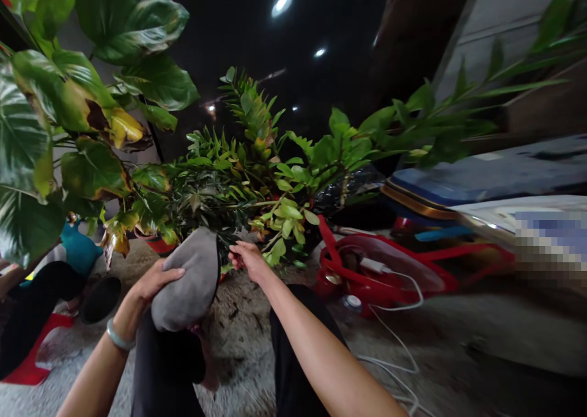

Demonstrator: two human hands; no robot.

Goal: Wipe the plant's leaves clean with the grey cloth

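My left hand (156, 285) grips a soft grey fabric piece (188, 282), rounded at the bottom and edged with a thin dark rim on its right side. Its thumb lies over the near face, and the other fingers are mostly hidden behind. The piece is held up over my left knee. Just right of its dark edge, apart from it, my right hand (250, 261) has its fingers curled together in a pinch. What they hold, if anything, is too small to make out.
Potted leafy plants (247, 154) stand close ahead. To the right, a red bag (353, 288) holds a white device (375, 265) whose cable (389, 331) trails across the floor. At left, another person (41, 307) sits on a red stool (39, 350) beside a dark round container (101, 298).
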